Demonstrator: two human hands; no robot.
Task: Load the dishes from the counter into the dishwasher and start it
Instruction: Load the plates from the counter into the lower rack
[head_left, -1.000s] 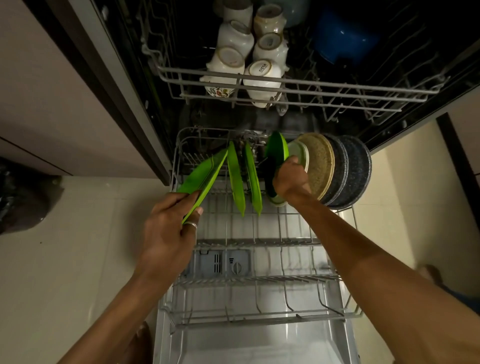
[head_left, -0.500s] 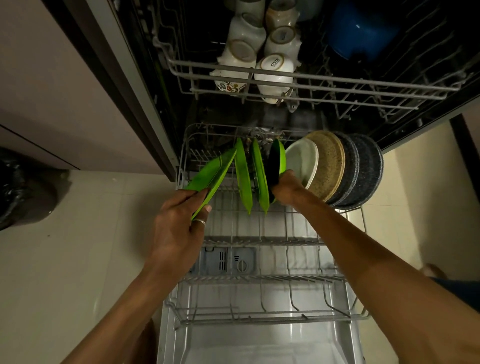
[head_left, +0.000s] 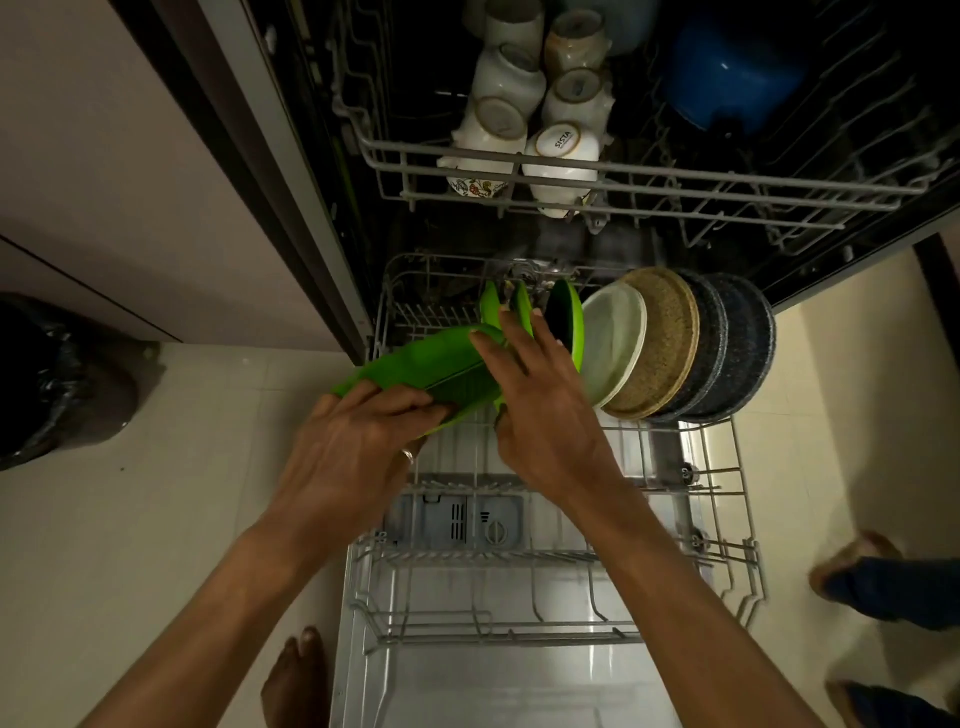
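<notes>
Left hand (head_left: 358, 447): clamped on the near end of a green plate (head_left: 410, 371); fingers are curled over its upper face. A ring is seen on one finger.
Right hand (head_left: 550, 415): fingers are extended and spread, laid across the far end of the held plate and against the standing green plates (head_left: 498, 306).
Held plate: tilted, raised over the left edge of the lower rack (head_left: 727, 519); its far end is brought against the standing plates.
Standing green plates: set on edge near the far-left corner of the lower rack; a green dish with a dark inside (head_left: 566, 317) is placed just beside them.
Other plates: a white plate (head_left: 618, 343), a tan plate (head_left: 667, 343) and dark speckled plates (head_left: 737, 348) are lined on edge along the far edge, leaning rightward.
Upper rack (head_left: 649, 179): pulled partly out; white mugs (head_left: 561, 156) are stored upside down at its left side, a blue pot (head_left: 737, 78) further back.
Dishwasher door (head_left: 519, 691): lowered flat; a detergent dispenser (head_left: 467, 519) is seen through the rack wires.
Floor: a black bag (head_left: 31, 379) is noted at the left; a bare foot (head_left: 296, 680) beside the door.
</notes>
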